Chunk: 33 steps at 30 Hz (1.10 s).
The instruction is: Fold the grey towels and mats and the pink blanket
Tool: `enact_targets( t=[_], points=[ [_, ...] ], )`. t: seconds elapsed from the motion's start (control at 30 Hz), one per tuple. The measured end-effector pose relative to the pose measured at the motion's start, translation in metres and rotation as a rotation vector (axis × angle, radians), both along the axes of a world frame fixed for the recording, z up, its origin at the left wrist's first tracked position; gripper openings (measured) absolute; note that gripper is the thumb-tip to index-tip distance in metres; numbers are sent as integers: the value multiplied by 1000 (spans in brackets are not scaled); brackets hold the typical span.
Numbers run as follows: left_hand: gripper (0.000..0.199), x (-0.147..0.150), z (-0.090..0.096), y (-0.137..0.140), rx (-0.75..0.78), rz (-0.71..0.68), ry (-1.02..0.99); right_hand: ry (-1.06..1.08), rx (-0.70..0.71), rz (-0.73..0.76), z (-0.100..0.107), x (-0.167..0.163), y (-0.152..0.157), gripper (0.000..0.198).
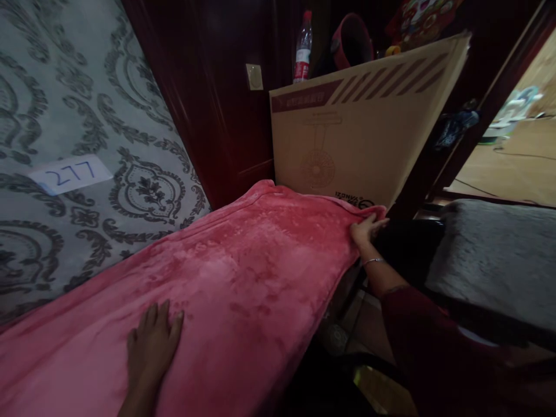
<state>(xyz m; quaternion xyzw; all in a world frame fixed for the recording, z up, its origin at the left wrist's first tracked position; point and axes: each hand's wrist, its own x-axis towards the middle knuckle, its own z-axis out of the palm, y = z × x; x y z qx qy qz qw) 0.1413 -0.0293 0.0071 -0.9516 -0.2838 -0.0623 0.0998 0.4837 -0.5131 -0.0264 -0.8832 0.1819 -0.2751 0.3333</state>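
Observation:
A pink plush blanket is spread over a long, flat surface that runs from the lower left to the middle of the view. My left hand lies flat on it near the front, fingers stretched out. At the far right corner, my right hand grips the blanket's edge, with the fingers bent around the cloth. A thin bracelet circles my right wrist. The blanket hangs over the right side and hides what lies beneath it.
Behind the far end stands a large cardboard box. A plastic bottle with a red cap rises behind it. Patterned wallpaper with a paper marked 277 borders the left. A grey plush-covered seat is at right.

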Motion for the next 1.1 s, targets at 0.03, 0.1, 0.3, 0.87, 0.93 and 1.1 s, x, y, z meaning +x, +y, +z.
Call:
enact_targets(
  t=[0.03, 0.1, 0.3, 0.87, 0.93, 1.1],
  points=[
    [62, 0, 0, 0, -1, -4, -12, 1, -33, 15, 1, -7, 8, 80],
    [61, 0, -1, -1, -3, -11, -40, -20, -166, 124, 4, -21, 26, 80],
    [59, -1, -2, -4, -4, -16, -60, 229, -387, 418, -1, -35, 33, 65],
    [55, -8, -3, -13, -69, -211, -14, 211, -648, 1139, 24, -59, 145, 67],
    [56, -8, -4, -16, -92, -179, 9, 266, -708, 1192, 17, -60, 151, 68],
    [57, -19, 0, -24, -120, -154, 20, 268, -740, 1171, -1, -58, 146, 69]
  ],
)
